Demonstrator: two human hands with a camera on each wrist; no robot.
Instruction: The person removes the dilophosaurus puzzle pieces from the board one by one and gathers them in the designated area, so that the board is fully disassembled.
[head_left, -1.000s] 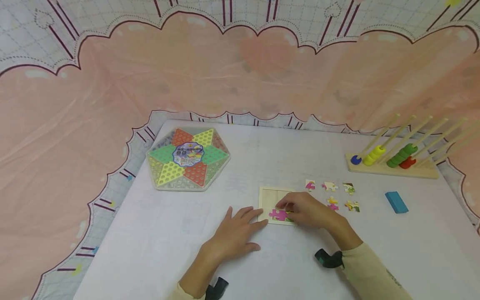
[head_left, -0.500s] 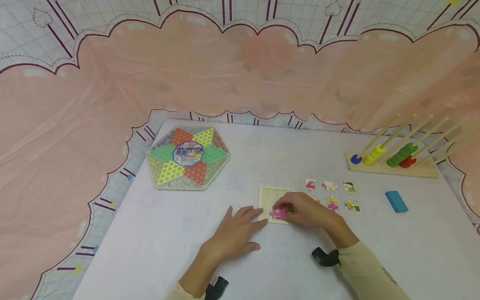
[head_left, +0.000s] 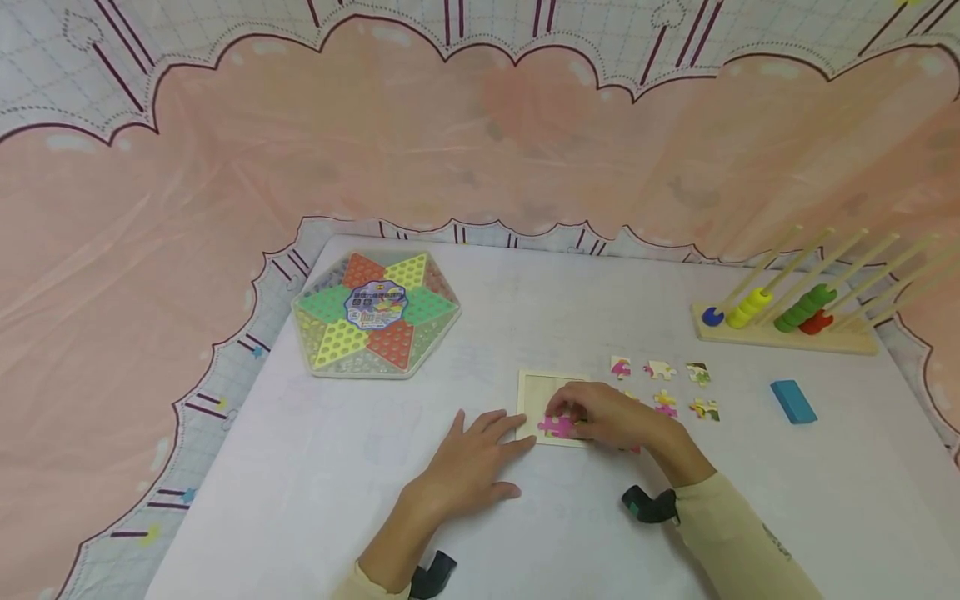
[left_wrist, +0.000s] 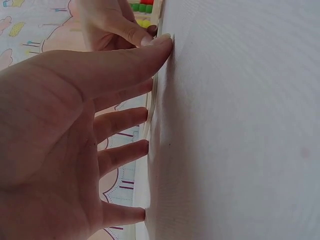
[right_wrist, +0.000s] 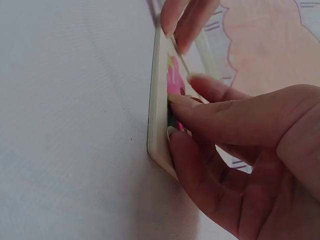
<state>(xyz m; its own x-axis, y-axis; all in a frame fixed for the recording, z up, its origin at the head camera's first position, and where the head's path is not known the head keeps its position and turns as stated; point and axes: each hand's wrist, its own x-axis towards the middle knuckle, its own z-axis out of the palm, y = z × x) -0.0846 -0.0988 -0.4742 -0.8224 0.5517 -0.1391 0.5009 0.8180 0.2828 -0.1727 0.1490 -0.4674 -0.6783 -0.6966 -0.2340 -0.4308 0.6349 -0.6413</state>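
Observation:
A shallow wooden puzzle tray [head_left: 523,390] lies on the white table, with pink puzzle pieces [head_left: 553,427] along its near side. Over the tray's right part, my right hand [head_left: 609,415] pinches a puzzle piece [right_wrist: 172,120] with thumb and fingers, low against the tray floor. That piece looks dark and pink, and the fingers hide most of it. Fingers spread, my left hand [head_left: 474,462] rests at the tray's left edge, fingertips right at the frame. The left wrist view shows its thumb [left_wrist: 130,65] straight, and nothing is held in the palm.
Several loose puzzle pieces [head_left: 660,370] lie in rows right of the tray, some partly behind the right hand. A blue block [head_left: 793,402] sits farther right. Behind it stands a wooden peg rack with beads [head_left: 787,337]. A hexagonal board game box [head_left: 375,317] lies back left.
My right hand has shifted slightly left over the tray, its fingers still at the piece. Loose pieces beside that hand have come into view. My left hand stays in place.

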